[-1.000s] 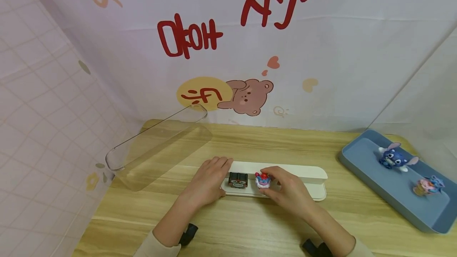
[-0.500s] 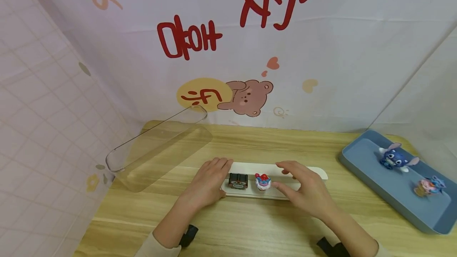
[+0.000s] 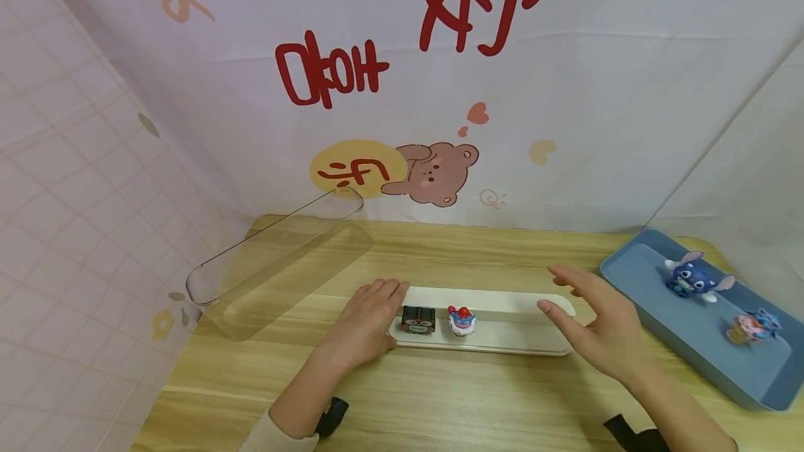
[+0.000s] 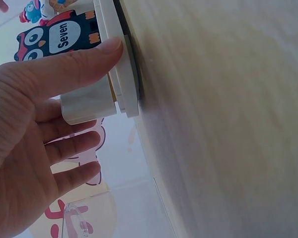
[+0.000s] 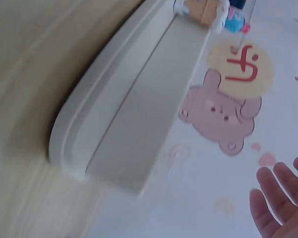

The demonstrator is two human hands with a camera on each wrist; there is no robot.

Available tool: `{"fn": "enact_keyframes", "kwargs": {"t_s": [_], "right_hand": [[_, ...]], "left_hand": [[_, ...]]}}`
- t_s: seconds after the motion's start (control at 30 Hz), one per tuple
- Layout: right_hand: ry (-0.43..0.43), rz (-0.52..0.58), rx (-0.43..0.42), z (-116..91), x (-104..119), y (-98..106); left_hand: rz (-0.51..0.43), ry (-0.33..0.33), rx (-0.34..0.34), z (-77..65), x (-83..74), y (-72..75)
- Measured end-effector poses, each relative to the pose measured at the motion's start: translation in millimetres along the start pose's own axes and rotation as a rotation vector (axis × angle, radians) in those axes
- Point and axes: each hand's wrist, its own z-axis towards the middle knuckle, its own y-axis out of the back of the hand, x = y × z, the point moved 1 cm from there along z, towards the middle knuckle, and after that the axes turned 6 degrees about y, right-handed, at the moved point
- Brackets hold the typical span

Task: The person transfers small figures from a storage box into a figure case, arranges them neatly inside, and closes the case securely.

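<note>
My left hand (image 3: 369, 323) grips the left end of a long white stepped display base (image 3: 518, 337), thumb (image 4: 84, 64) at its front edge and fingers behind the raised step. On the base's lower level, close to that hand, stands a dark owl figurine (image 3: 418, 320) marked "Seven". Right of it sits a small figurine (image 3: 462, 322) with a red top, blue middle and white frilly lower part. My right hand (image 3: 599, 323) hovers near the base's right end, thumb and fingers spread, holding nothing. In the right wrist view, its fingers (image 5: 278, 198) appear apart from the base.
At the right lies a blue-grey tray (image 3: 666, 326) with a blue big-eared figurine (image 3: 691, 277) and a pink-and-blue figurine (image 3: 752, 328) in it. A clear plastic cover (image 3: 283, 274) stands at the back left of the wooden table. A printed cloth (image 3: 565, 89) hangs behind.
My right hand has let go of the red-topped figurine, leaving it on the base, and has moved right past the base's end. The left hand has stayed in place.
</note>
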Motion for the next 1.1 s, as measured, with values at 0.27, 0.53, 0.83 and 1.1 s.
{"fn": "enact_keyframes", "kwargs": {"t_s": [0.27, 0.53, 0.83, 1.1], "right_hand": [[0.019, -0.037, -0.043, -5.4, -20.4, 31.1], [0.038, -0.154, -0.127, -11.1, -36.6, 57.7], [-0.035, -0.349, -0.043, -20.7, -65.8, 93.5], [-0.226, -0.376, 0.104, -28.3, -94.0, 121.7]], "left_hand": [[0.005, 0.003, -0.003, 0.1, -0.5, -1.3], [0.012, 0.009, 0.005, 0.3, -0.7, -1.3], [0.009, 0.006, -0.001, 0.3, -1.2, -0.9], [0.021, 0.017, 0.007, 0.6, -1.1, -1.5]]}}
